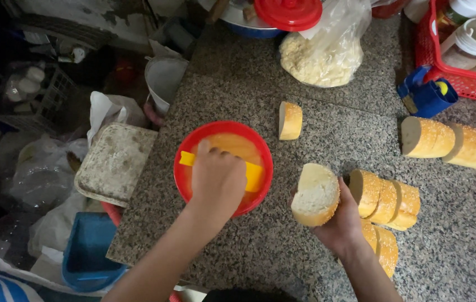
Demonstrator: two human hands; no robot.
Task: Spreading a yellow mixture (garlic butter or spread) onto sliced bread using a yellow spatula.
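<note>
Fingers of left hand [217, 180] clasp yellow brush [253, 175] over red bowl [183, 179]; right hand [343, 222] grips bread slice [316, 194].

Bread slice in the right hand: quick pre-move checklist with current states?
1. Right hand grips the bread slice, cut face up: ok.
2. Left hand holds the yellow spreader over the red bowl: ok.
3. Bowl sits fully on the granite counter, apart from its edge: ok.
4. Amount of orange spread on the spreader: cannot tell, the hand hides it.
5. Cut slices beside the right hand stay stacked, apart from the bowl: ok.
6. Gap between held slice and bowl free of other things: ok.
</note>
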